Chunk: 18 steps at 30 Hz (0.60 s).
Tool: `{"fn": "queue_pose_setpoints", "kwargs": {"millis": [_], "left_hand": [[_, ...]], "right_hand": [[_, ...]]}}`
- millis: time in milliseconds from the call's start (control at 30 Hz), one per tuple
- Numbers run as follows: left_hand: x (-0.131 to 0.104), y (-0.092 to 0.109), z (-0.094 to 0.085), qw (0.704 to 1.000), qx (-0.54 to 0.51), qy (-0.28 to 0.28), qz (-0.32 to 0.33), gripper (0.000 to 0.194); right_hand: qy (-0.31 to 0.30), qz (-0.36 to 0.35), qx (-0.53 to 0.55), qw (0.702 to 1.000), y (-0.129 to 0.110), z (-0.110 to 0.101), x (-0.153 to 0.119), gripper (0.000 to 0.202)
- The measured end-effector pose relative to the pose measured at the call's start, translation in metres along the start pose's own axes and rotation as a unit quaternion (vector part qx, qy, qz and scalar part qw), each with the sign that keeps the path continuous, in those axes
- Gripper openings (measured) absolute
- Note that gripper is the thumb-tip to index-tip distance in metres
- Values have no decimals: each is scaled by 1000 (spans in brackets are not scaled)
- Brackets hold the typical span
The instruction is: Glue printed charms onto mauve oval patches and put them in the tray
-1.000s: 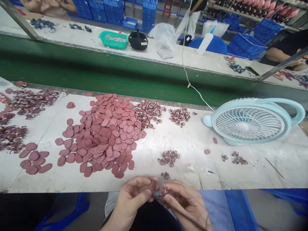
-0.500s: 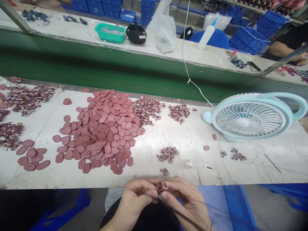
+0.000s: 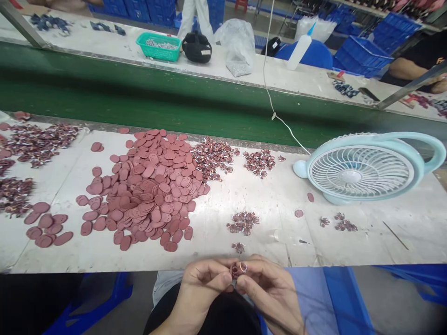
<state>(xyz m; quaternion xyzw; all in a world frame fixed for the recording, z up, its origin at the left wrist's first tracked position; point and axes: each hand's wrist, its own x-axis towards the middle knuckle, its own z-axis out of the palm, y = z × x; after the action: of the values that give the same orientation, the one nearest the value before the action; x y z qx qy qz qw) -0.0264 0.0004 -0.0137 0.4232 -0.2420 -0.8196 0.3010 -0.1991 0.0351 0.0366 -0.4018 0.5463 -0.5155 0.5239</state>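
Both hands, left hand (image 3: pixel 204 281) and right hand (image 3: pixel 268 288), still pinch small ring piece (image 3: pixel 238 269)

Left hand (image 3: pixel 202 279) and right hand (image 3: pixel 268 286) meet at near edge of white worktable (image 3: pixel 401 242), fingertips pinching small reddish-brown piece with metal ring (image 3: pixel 238 269) between them. Large heap of reddish-brown oval pads (image 3: pixel 150 190) lies left of centre. Small cluster of ringed pieces (image 3: pixel 243 222) just beyond hands. Pale blue round desk fan (image 3: pixel 363 170) lies right. Green conveyor belt (image 3: pixel 139 102) runs behind.
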Motion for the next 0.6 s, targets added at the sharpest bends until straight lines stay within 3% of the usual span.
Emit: {"fn": "queue_pose_setpoints", "kwargs": {"millis": [100,200,300,367,400,433,533,567,600], "left_hand": [[4,-5,0,1000,-5,-4,10,44],[7,1,-5,999,33,-5,27,49],[13,25,-30,986,155,31,46,61],[20,46,-56,942,306,101,91,55],[25,56,-71,888,418,122,146,47],[29,65,-85,813,527,129,212,43],[41,83,-114,552,745,114,356,35],[43,85,-118,486,780,97,383,34],[44,87,-120,440,800,75,401,34]], "right_hand": [[13,-4,17,1000,6,2,2,15],[46,12,27,999,18,-5,-2,15],[106,21,36,994,35,-26,-20,16],[154,70,-13,986,46,-46,-39,13],[238,79,-26,968,52,-57,-49,14],[269,89,-37,958,57,-69,-59,20],[332,125,-83,931,73,-105,-84,28],[318,149,-91,932,80,-115,-90,32],[337,153,-95,924,86,-125,-96,32]]}}
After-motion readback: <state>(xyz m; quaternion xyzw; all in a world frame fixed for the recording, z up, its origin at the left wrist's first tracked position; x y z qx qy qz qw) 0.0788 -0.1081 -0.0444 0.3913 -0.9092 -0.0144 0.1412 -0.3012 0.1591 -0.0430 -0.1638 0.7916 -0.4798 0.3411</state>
